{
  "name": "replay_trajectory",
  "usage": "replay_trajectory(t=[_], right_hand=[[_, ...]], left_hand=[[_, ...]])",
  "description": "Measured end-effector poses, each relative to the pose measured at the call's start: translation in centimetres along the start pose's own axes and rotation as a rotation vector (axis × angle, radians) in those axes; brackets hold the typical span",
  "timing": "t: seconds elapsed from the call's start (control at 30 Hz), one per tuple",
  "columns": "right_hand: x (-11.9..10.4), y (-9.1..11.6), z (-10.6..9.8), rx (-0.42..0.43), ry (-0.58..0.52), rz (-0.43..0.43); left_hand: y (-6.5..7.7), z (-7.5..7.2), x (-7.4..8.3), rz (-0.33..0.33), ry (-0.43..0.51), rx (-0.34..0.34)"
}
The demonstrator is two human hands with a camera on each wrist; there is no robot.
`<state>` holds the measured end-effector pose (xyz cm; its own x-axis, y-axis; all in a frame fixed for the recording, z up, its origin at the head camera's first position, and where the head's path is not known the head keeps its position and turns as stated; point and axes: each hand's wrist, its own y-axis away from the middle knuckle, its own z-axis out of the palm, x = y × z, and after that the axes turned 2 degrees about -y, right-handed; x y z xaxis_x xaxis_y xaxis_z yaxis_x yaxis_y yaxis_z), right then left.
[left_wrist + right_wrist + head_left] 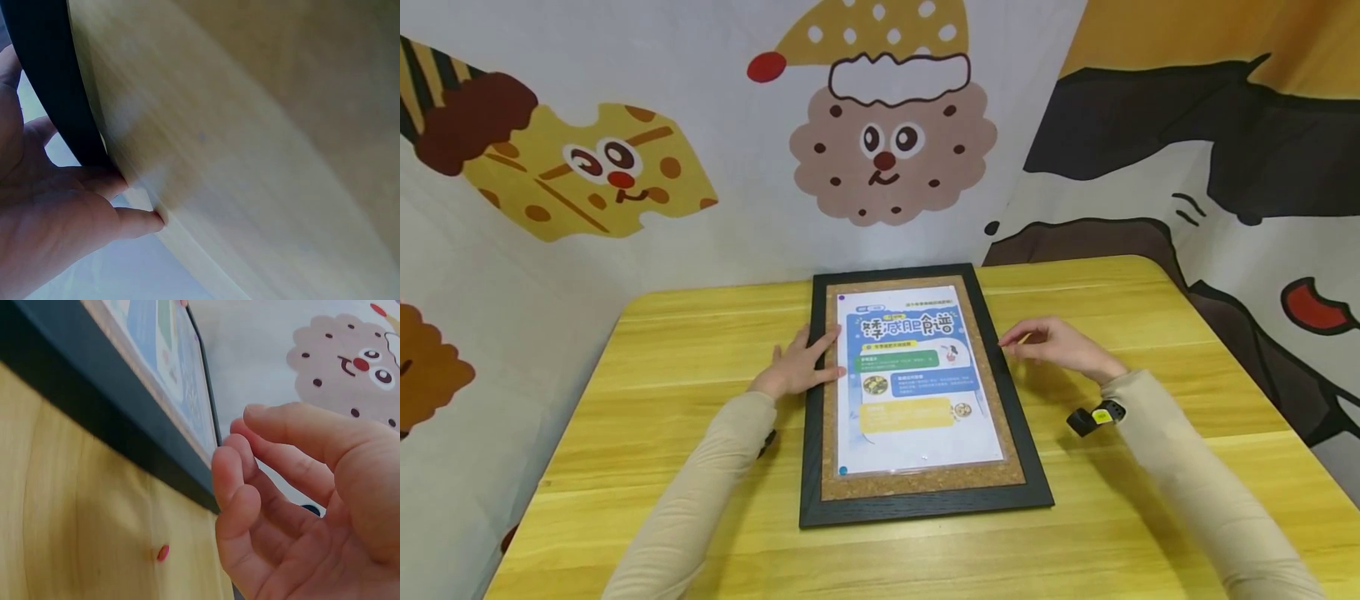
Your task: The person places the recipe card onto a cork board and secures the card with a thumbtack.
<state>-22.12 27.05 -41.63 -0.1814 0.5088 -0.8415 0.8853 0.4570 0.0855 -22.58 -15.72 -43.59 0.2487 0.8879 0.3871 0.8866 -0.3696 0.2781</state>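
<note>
A black-framed cork board [925,515] lies on the table with a laminated poster [910,454] on it. A purple pin [841,297] marks the poster's upper left corner and a blue-green pin [843,471] its lower left corner. My left hand [797,367] rests over the board's left side, fingers spread across the frame, fingertips at the poster's edge. My right hand [1052,346] hovers at the frame's right side, its fingers loosely bent; no object shows in it. A small red piece [163,552] lies on the table beside the frame in the right wrist view.
The yellow wood-grain table [685,350] extends to both sides of the board. Behind it hangs a white cloth [730,250] printed with cartoon food. A black wrist strap [1082,421] sticks out from the right sleeve.
</note>
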Motion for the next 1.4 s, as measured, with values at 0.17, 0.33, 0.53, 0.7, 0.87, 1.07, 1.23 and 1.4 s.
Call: replay_trajectory(t=[0.17, 0.33, 0.53, 0.7, 0.87, 1.07, 1.23, 1.4], right_hand=[[1.1, 0.0, -0.5, 0.038, -0.013, 0.008], [2.3, 0.1, -0.7, 0.042, -0.015, 0.042], [3.4, 0.2, -1.0, 0.048, -0.027, 0.084], [4.3, 0.3, -1.2, 0.048, -0.004, 0.08], [4.8, 0.4, -1.3, 0.05, -0.004, 0.088], [4.9, 0.6, -1.1, 0.059, -0.024, 0.081], [5.0, 0.8, -0.9, 0.08, -0.024, 0.053], [5.2, 0.8, -0.6, 0.111, -0.02, 0.032]], left_hand=[[0.0, 0.1, -0.1, 0.004, -0.012, -0.002], [0.0, 0.1, -0.1, 0.004, -0.015, -0.005], [0.2, -0.1, 0.1, -0.002, -0.014, -0.007], [0.2, -0.2, 0.2, -0.009, -0.014, -0.01], [0.1, -0.3, 0.2, -0.009, -0.013, -0.013], [0.3, -0.1, 0.2, -0.005, -0.014, -0.009], [0.2, 0.1, 0.1, 0.005, -0.012, 0.0], [0.2, 0.2, 0.1, 0.003, -0.014, 0.003]])
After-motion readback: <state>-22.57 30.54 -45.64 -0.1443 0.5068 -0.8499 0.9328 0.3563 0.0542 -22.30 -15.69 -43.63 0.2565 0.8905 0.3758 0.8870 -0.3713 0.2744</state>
